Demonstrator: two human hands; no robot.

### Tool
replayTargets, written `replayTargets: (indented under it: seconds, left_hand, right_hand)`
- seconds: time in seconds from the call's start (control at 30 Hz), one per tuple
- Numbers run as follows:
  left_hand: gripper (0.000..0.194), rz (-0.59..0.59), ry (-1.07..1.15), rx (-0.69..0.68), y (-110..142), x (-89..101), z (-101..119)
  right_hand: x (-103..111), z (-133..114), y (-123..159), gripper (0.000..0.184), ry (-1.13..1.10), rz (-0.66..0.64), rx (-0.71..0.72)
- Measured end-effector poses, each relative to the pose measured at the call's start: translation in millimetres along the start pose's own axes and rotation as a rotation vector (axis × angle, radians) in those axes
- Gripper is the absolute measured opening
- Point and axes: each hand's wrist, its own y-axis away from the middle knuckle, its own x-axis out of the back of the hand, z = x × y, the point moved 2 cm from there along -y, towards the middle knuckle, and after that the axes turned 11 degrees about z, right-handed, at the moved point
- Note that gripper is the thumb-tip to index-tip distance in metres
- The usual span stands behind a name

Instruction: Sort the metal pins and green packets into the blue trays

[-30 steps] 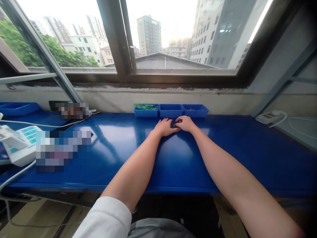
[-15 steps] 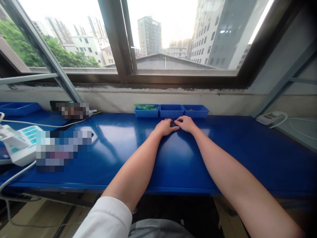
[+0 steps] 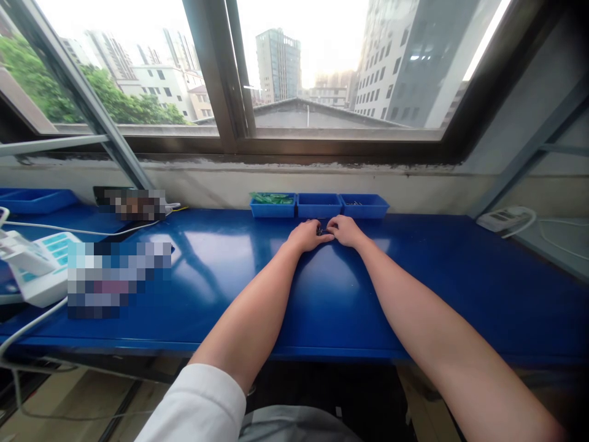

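Note:
My left hand [image 3: 307, 236] rests low over the blue table [image 3: 221, 294], its fingers curled and thumb reaching right. Between the two hands a small dark piece with a metallic glint [image 3: 321, 231] shows in part; its kind is too small to tell. The left fingers are closed around it. Facing it, my right hand [image 3: 346, 231] is closed too, thumb and fingertips pinched together by the piece. Whatever lies in that pinch is hidden. Just beyond the hands stand three blue bins: a left bin [image 3: 273, 212] with green items, a middle bin [image 3: 318, 213], and a right bin [image 3: 368, 213] with small metal pieces.
Leftward lie a white device with teal panels [image 3: 50, 264], a white cable [image 3: 34, 320] and a blurred-out patch. Another blue tray [image 3: 41, 201] sits at the far left. A power strip [image 3: 499, 218] is at the right, and a window frame [image 3: 340, 149] runs behind.
My right fingertips have shifted slightly and curled beside the small piece. My left hand stays almost in the same place.

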Motion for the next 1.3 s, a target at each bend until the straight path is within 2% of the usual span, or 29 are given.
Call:
replayTargets:
  seconds: [0.27, 0.37, 0.5, 0.6, 0.73, 0.83, 1.1, 1.3]
  left_hand:
    - [0.074, 0.073, 0.091, 0.015, 2, 3.0, 0]
    - [0.059, 0.150, 0.128, 0.002, 2, 6.2, 2]
    - [0.034, 0.268, 0.173, -0.081, 1, 9.8, 6]
    - [0.029, 0.315, 0.184, -0.086, 0, 11.4, 7]
    - [0.028, 0.337, 0.166, -0.025, 0, 12.9, 6]
    - [0.028, 0.357, 0.162, 0.014, -1, 13.7, 5]
    - [0.029, 0.387, 0.173, 0.045, -2, 14.8, 3]
    - [0.030, 0.368, 0.181, 0.065, -1, 14.4, 4]
  right_hand:
    - [1, 0, 1, 0.014, -0.140, 0.088, -0.006]
    - [4, -3, 1, 0.014, -0.195, 0.124, -0.017]
    - [9, -10, 1, 0.014, -0.245, 0.155, -0.012]
    - [12, -13, 2, 0.013, -0.275, 0.157, -0.021]
    - [10, -11, 1, 0.017, -0.337, 0.186, -0.039]
    - [8, -7, -1, 0.019, -0.453, 0.195, -0.098]
    - [10, -1, -1, 0.024, -0.850, 0.115, -0.361]
    - [10, 4, -3, 0.024, -0.911, 0.113, -0.382]
